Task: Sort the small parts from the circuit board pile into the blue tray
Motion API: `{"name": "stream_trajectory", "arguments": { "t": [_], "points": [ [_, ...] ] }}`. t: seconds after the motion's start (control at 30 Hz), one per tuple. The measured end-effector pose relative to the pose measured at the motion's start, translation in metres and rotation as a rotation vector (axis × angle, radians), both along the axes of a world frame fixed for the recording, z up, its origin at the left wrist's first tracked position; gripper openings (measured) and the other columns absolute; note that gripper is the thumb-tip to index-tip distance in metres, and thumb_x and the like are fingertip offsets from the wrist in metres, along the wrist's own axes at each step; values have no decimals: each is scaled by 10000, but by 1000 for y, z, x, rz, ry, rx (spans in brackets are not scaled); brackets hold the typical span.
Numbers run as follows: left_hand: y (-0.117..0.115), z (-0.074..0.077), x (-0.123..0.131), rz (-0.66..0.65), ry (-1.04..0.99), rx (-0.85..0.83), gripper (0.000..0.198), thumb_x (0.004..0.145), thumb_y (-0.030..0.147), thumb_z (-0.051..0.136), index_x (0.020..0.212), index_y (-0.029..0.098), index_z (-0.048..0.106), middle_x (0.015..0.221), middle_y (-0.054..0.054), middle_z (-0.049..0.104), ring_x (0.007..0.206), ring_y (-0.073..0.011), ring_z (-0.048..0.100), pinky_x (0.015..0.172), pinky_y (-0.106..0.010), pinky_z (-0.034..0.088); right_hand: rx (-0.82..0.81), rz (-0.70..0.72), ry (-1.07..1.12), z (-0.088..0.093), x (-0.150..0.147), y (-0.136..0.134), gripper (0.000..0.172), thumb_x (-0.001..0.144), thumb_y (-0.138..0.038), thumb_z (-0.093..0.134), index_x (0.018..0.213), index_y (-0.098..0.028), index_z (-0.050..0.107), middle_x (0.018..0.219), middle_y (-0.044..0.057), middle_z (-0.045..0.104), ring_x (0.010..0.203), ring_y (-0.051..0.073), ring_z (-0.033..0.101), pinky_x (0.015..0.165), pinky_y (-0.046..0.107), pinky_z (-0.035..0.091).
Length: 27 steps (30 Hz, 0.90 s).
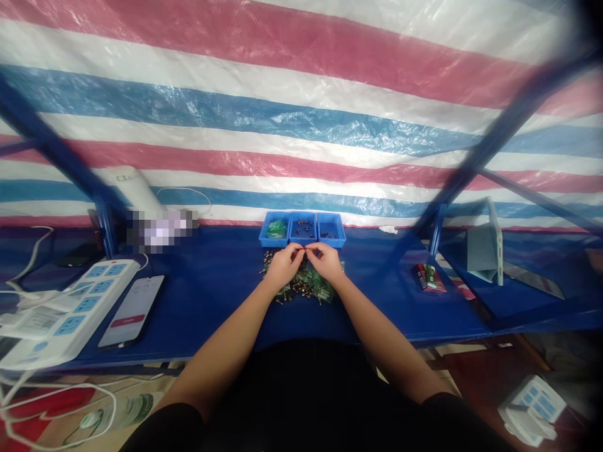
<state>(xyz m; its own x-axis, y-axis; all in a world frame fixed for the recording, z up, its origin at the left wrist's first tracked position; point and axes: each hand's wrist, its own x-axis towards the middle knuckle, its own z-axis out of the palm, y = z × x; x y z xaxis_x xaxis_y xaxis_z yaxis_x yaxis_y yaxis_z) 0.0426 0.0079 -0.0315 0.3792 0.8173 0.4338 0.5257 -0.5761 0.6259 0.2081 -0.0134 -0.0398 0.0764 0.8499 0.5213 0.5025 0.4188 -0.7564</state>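
Note:
My left hand [284, 265] and my right hand [326, 262] meet fingertip to fingertip, both closed in a pinch. Whatever sits between the fingers is too small to make out. Beneath them, on the blue table [198, 301], a loose pile of small brass-coloured, screw-like parts [301, 289] lies mixed with green translucent pieces [323, 289]. Just beyond the hands stand three blue bins in a row. Green pieces lie in the left bin [264, 241], several small brownish parts in the middle bin [308, 238], and a few dark bits in the right bin [340, 238].
At the left lie a white power strip [101, 295] with cables and a phone [132, 311]. A white cylinder [136, 191] leans at the back. To the right are a small red box [436, 285] and a propped tablet [492, 242]. Striped sheeting [282, 125] hangs behind.

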Motion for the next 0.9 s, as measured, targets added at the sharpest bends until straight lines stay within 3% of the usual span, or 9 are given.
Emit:
{"name": "stream_trajectory", "arguments": {
  "t": [0.17, 0.4, 0.6, 0.77, 0.9],
  "points": [
    [0, 1, 1, -17, -32, -7, 242, 934, 363, 461, 1052, 219, 615, 758, 9, 675, 645, -132, 603, 640, -245, 454, 21, 8, -46, 0, 0, -1, 197, 855, -321, 556, 932, -223, 709, 887, 49, 710, 788, 187, 642, 762, 327, 522],
    [0, 0, 1, -47, -82, 7, 312, 947, 364, 443, 1138, 238, 655, 1069, -40, 706, 849, -170, 665, 775, -281, 520, -5, -3, -15, 1, 0, -1, 205, 851, -366, 574, 878, -225, 720, 868, 48, 715, 764, 189, 646, 731, 323, 524],
    [3, -3, 1, -14, -20, 32, 312, 920, 366, 512, 1172, 237, 643, 898, -26, 724, 775, -167, 657, 746, -282, 522, -112, 23, 155, 0, 1, 2, 240, 825, -413, 612, 868, -213, 737, 886, 47, 735, 778, 201, 667, 726, 325, 535],
    [2, -1, 0, -14, -39, 88, 271, 939, 328, 480, 1108, 236, 671, 1077, -40, 710, 960, -188, 658, 871, -305, 506, -136, 56, 183, -1, 1, 3, 273, 812, -453, 620, 818, -207, 739, 837, 36, 734, 731, 192, 659, 700, 314, 532],
    [2, 0, 0, 13, -25, 81, 263, 937, 321, 483, 1114, 243, 661, 1058, -26, 715, 909, -174, 664, 846, -284, 502, -126, 50, 224, -2, 2, 5, 276, 807, -456, 628, 846, -204, 734, 838, 40, 728, 741, 192, 654, 711, 313, 534]
  ]
}}
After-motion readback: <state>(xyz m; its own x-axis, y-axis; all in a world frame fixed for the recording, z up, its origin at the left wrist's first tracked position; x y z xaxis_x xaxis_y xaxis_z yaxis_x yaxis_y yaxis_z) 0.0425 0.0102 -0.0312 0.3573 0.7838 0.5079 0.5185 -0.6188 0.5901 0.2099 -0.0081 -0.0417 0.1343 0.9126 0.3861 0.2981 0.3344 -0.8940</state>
